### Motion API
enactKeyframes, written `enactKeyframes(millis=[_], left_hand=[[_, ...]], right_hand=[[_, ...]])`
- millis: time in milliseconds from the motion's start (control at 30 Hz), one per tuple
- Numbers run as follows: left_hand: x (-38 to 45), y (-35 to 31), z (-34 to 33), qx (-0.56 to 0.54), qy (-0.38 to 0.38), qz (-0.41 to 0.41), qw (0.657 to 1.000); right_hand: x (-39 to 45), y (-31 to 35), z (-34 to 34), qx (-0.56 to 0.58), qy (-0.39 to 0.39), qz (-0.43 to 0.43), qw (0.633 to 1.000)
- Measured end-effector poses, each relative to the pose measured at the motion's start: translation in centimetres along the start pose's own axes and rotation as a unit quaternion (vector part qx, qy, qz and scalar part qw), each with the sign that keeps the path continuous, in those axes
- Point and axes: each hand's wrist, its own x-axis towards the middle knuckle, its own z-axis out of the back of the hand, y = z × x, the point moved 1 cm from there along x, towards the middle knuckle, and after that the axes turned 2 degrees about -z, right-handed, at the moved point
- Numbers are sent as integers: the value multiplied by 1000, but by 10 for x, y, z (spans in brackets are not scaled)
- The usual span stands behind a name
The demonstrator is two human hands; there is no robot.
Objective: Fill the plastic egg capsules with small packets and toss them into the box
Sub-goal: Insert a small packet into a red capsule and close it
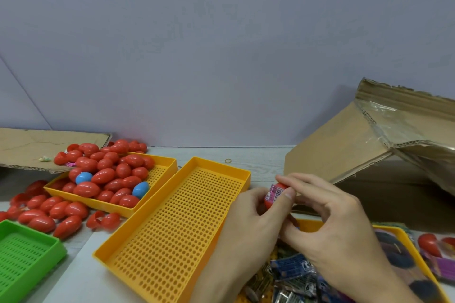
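Both hands hold one red egg (pixel 275 195) with a pink packet (pixel 277 190) showing, left hand (pixel 248 214) gripping, right hand (pixel 327 209) pinching, near the box (pixel 349 152). Many red eggs (pixel 105 174) remain far left; packets (pixel 293 270) remain. Judged: task ongoing.

Readable text is scarce. Blue packet (pixel 291 268) in the near-right yellow tray (pixel 406 241), just under the right hand (pixel 337 224): white mark that looks like "6", maybe a second digit, blurred. Another silver-blue packet (pixel 304 286) just below it has a similar "6"-like mark, not sure. Pink packet (pixel 275 192) sticking out of the red egg capsule (pixel 273 198), above that tray: barcode stripes and tiny print, too small to read. Cardboard box (pixel 344 152) behind the tray: no print legible.
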Motion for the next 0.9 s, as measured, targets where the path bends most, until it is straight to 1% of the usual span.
enactKeyframes(millis=[100, 167, 333, 433, 567, 667, 767, 833, 900], left_hand=[[2, 2, -2, -24, -5, 6, 1000], [0, 2, -3, -24, 14, 19, 999], [-1, 4, -2, -36, 67, 53, 996], [-1, 4, -1, -52, 86, 70, 992], [-1, 2, -1, -77, 80, 84, 990], [2, -1, -4, -176, 56, 115, 976], [3, -2, -9, -272, 62, 142, 950], [4, 0, -12, -308, 72, 148, 937], [5, 2, -15, -312, 64, 147, 937]], right_hand=[[0, 3, 2, -16, -23, 15, 999], [0, 2, 3, -16, -25, 12, 999], [2, -4, 4, 35, 17, -23, 999], [2, -6, 6, 67, 34, -31, 997], [2, -2, 5, 65, 30, -24, 997], [2, 3, 5, 56, 13, -21, 998], [3, 5, 2, 62, 3, -24, 998], [2, 6, -2, 102, -9, -32, 994], [2, 7, -3, 109, -23, -33, 993]])
